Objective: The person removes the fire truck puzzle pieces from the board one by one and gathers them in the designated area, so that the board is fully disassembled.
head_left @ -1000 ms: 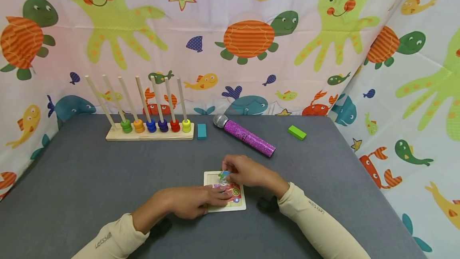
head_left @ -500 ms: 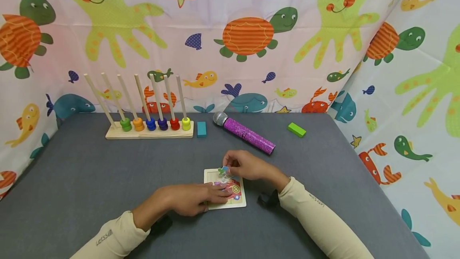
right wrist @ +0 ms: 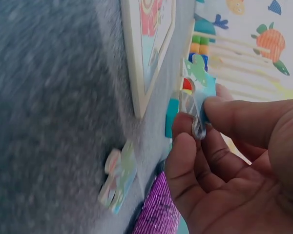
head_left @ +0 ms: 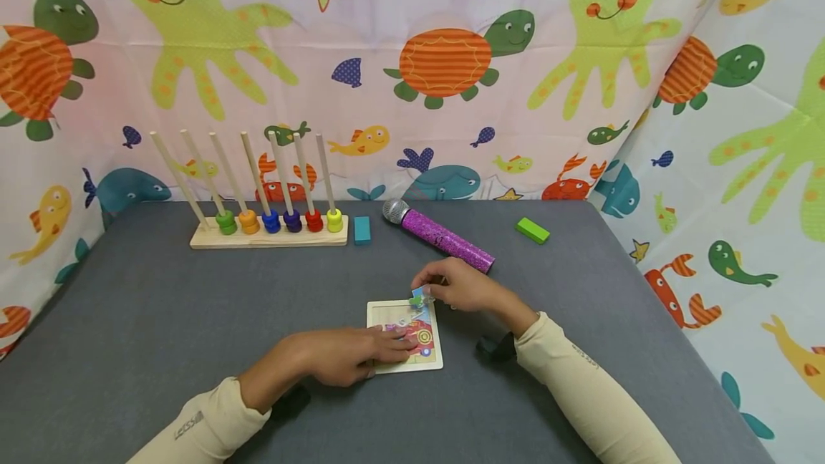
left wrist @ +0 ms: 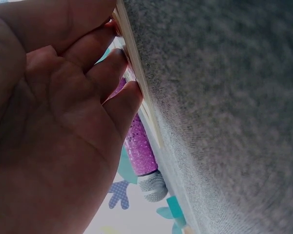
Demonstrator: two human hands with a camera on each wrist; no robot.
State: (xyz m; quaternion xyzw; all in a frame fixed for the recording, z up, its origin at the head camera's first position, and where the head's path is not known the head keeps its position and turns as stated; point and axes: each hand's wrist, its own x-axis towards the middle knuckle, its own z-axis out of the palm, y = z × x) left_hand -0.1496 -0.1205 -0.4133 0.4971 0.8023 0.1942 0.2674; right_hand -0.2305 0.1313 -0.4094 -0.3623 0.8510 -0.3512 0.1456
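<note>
Left arm: reached in from the lower left of the head view, its cream sleeve (head_left: 203,421) ended short of the wrist.
Left hand (head_left: 341,358): laid palm down at lower centre, over the left part of the wooden puzzle tray (head_left: 424,366).
Left fingers (head_left: 392,346): nearly straight, rested across the tray's picture; nothing is gripped.
Right arm: stretched up from the lower right, also sleeved in cream.
Right hand (head_left: 465,286): held at the tray's upper right corner, with the wrist raised off the grey bench (head_left: 193,313).
Right fingers (right wrist: 179,158): curled, with thumb and fingertips brought together on a puzzle piece.
Puzzle piece (right wrist: 198,73): blue and green, pinched and tilted, seen over the tray's upper edge in the head view.
Second piece (right wrist: 121,178): left lying on the bench, lower left in the right wrist view, apart from the tray.
Microphone (head_left: 446,238): purple, laid diagonally just beyond the right hand.
</note>
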